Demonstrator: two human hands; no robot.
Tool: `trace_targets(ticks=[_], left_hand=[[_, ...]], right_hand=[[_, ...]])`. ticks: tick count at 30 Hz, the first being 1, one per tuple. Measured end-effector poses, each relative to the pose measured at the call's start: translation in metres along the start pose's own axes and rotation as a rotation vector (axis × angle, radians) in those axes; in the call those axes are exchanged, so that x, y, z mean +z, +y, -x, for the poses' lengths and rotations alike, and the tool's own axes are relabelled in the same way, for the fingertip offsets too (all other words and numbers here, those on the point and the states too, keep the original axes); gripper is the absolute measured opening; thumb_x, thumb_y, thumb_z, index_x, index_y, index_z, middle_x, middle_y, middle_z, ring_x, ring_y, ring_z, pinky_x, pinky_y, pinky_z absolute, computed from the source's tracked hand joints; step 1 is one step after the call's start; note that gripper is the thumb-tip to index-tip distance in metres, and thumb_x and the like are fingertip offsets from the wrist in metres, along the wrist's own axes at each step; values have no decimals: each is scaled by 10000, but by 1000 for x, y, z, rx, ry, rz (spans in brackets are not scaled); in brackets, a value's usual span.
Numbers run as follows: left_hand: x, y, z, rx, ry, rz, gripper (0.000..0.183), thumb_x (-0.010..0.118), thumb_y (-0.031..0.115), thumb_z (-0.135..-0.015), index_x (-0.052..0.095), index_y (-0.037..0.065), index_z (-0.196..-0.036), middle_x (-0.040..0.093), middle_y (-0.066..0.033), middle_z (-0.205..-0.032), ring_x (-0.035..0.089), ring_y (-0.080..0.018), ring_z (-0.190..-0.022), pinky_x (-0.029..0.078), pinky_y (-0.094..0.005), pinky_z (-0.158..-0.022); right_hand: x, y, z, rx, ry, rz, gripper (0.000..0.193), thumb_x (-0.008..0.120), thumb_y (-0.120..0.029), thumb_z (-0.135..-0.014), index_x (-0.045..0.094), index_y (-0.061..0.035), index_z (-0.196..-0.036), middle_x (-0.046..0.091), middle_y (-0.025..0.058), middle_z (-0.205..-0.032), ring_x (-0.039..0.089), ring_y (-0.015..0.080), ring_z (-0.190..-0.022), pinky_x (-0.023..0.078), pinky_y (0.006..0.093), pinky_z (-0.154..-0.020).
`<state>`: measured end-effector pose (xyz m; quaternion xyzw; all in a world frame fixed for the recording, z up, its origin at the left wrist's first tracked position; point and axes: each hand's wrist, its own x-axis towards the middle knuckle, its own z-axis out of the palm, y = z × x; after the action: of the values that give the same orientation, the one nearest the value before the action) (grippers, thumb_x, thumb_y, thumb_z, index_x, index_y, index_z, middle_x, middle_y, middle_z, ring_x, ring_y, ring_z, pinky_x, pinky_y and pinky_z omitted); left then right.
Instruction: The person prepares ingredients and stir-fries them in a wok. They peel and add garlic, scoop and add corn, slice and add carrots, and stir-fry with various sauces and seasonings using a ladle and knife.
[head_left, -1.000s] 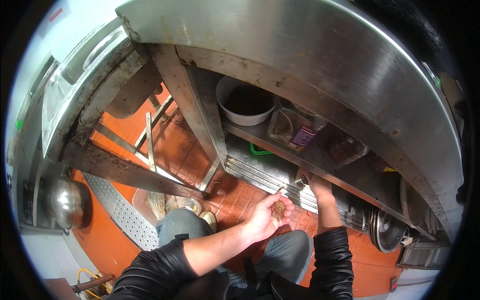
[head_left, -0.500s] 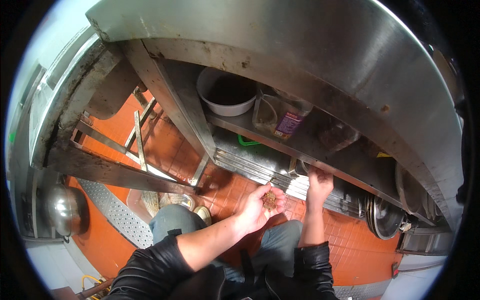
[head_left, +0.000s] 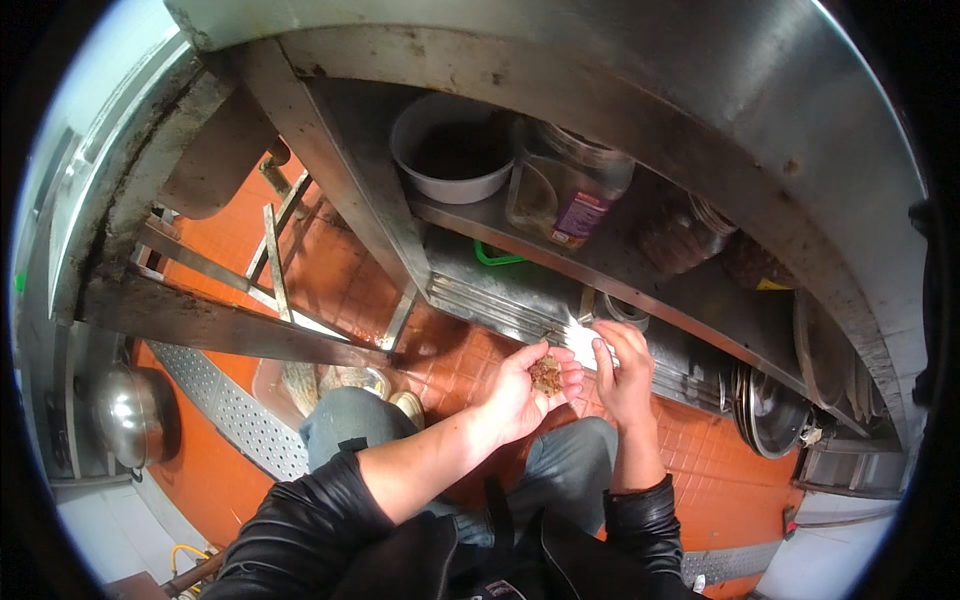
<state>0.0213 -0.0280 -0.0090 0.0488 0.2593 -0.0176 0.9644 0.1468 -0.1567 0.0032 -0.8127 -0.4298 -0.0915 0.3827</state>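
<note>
My left hand [head_left: 518,392] is cupped palm up in the middle, with a small heap of brown, dried-looking bits [head_left: 547,376] lying in it. I cannot make out their kind. Just to its right, apart from it, my right hand [head_left: 626,372] is raised with fingers and thumb curled inward. Anything between those fingers is too small or hidden to name. A bright white patch [head_left: 583,344] shows between the hands; whether it is glare or an object I cannot tell. Both hands are just in front of the steel shelf unit [head_left: 640,275].
A white bowl [head_left: 470,190] with dark contents, a clear jar with a purple label [head_left: 578,215] and another jar [head_left: 690,240] stand on the shelf. Round dark pans [head_left: 775,420] lean at right. A steel pot [head_left: 135,415] is at left. The steel counter [head_left: 600,50] overhangs everything.
My right hand has come away from the shelf edge and moved down and left, closer to the left hand. The left hand has shifted slightly, still cupping the brown bits.
</note>
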Motion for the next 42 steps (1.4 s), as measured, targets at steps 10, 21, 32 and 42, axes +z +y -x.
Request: trace_targets(ticks=[10, 21, 32, 42], left_hand=[[-1, -1, 11, 16, -44, -60, 354, 420, 304, -1024, 638, 24, -1016, 685, -107, -950, 659, -225, -894, 540, -384, -826], [0, 3, 13, 34, -21, -66, 322, 458, 281, -1016, 634, 12, -1027, 674, -118, -945, 650, -230, -907, 533, -399, -859], [0, 1, 6, 34, -23, -41, 342, 420, 281, -1016, 621, 4, -1005, 680, -168, -993, 661, -274, -923, 544, -421, -863], [22, -22, 3, -147, -79, -7, 273, 438, 209, -996, 602, 5, -1077, 666, -129, -1024, 644, -242, -943, 534, -396, -884]], right_hand=[[35, 86, -85, 212, -661, 332, 335, 624, -291, -910, 664, -11, -1091, 673, 195, -1076, 628, 371, -1018, 480, 426, -918], [36, 106, -92, 249, -697, 386, 316, 634, -276, -908, 671, -4, -1063, 679, 199, -1047, 645, 357, -975, 493, 417, -882], [25, 111, -23, 182, 47, 455, 297, 644, -262, -906, 679, 3, -1035, 686, 203, -1018, 663, 344, -933, 506, 408, -847], [-38, -53, 38, 201, 48, -394, 127, 757, 6, -757, 674, -33, -844, 683, 89, -977, 640, 189, -859, 507, 316, -800]])
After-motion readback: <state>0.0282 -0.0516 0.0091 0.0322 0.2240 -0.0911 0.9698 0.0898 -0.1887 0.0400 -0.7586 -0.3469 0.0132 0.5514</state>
